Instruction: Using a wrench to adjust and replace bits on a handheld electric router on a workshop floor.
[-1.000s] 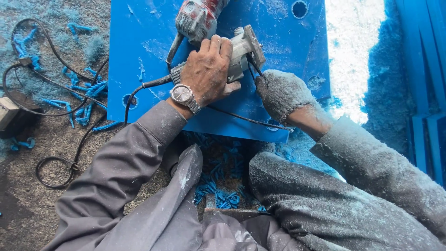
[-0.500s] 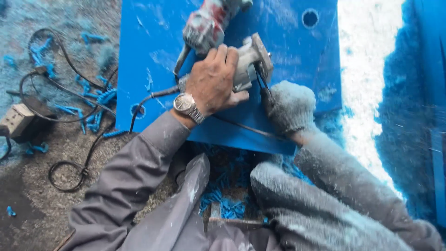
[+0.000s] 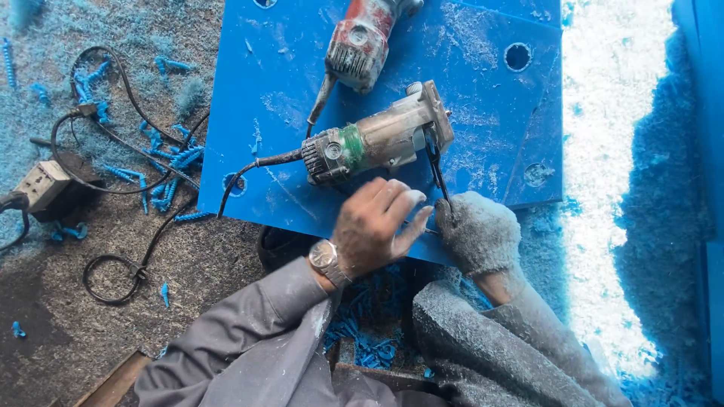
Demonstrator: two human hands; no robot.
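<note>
A small hand router (image 3: 381,142) lies on its side on a blue plastic board (image 3: 483,113), near the front edge of the board and in front of the person. Its body is a round metal cylinder, grey and very dusty, with a green band around it near the back end and a black ribbed cap where the black cable (image 3: 249,169) goes out to the left. At the right end there is a flat pale base plate, standing on its edge, and a dark thin wrench (image 3: 437,169) goes down from this end toward the person. The right hand (image 3: 479,234), in a grey knitted glove covered with dust, is closed around the lower end of this wrench. The left hand (image 3: 377,226) is bare and has a wristwatch (image 3: 326,258) with a metal band; it hovers just in front of the router, the fingers spread loose and holding nothing, not touching the tool as far as one can see. A second power tool (image 3: 362,41), red and worn, lies further back on the board. On the ground at the left are blue curled shavings (image 3: 170,162), loops of black cable and a grey socket box (image 3: 41,187). Fine blue dust covers the sleeves (image 3: 490,339).
</note>
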